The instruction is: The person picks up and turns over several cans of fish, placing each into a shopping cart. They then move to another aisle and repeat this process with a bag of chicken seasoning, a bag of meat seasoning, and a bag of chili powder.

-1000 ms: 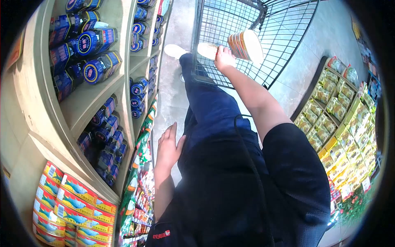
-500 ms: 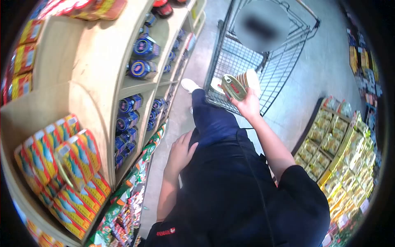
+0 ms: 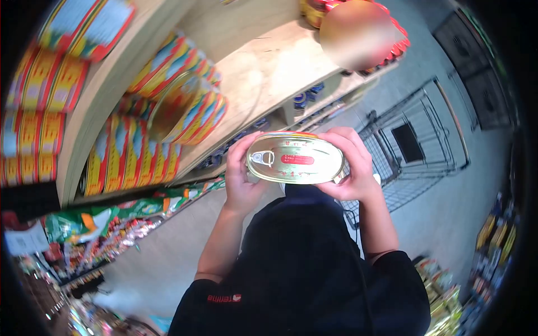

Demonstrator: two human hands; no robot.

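Raised in front of my chest is an oval tin can (image 3: 297, 172) with a gold-coloured lid, a ring-pull tab and a red printed patch. My left hand (image 3: 240, 178) grips its left end, with the fingers curled round the side. My right hand (image 3: 355, 168) is closed round the right end. The lid faces me, so most of the can's side is hidden; only a thin coloured strip shows at its upper edge.
On the left, a wooden shelf (image 3: 246, 64) bears stacked red-and-yellow oval cans (image 3: 131, 154). Dark blue-lidded jars (image 3: 301, 101) sit lower down it. A metal shopping cart (image 3: 431, 148) stands at the right. Green packets (image 3: 84, 224) hang along the shelf's lower edge.
My left hand has come up from beside my thigh onto the oval can. My right hand has brought the can from over the cart to my chest. The view has turned towards the shelf.
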